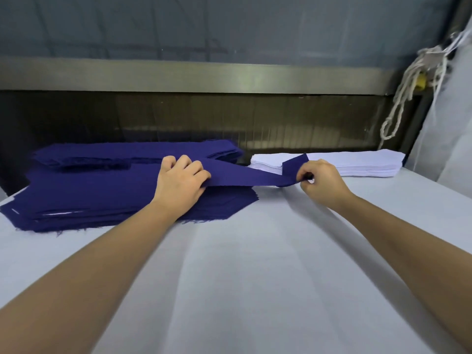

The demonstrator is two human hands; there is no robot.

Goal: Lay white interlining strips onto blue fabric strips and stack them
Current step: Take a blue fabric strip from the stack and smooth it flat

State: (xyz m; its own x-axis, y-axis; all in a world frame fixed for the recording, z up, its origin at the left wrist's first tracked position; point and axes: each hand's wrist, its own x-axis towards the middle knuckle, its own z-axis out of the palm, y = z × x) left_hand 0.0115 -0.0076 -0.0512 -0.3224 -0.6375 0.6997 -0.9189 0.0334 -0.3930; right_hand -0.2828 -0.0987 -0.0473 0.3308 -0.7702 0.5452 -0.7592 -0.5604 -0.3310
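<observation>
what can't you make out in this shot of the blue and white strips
Head view, the only one:
- Left end of the blue strip: hidden under the left hand.
- Part of the white interlining stack: covered by the strip's raised end and the right hand.
- Layer count in the near blue stack: edges too thin to count.

Deep blue fabric strips (127,190), white interlining stack (357,164), pale grey table (255,277).
</observation>
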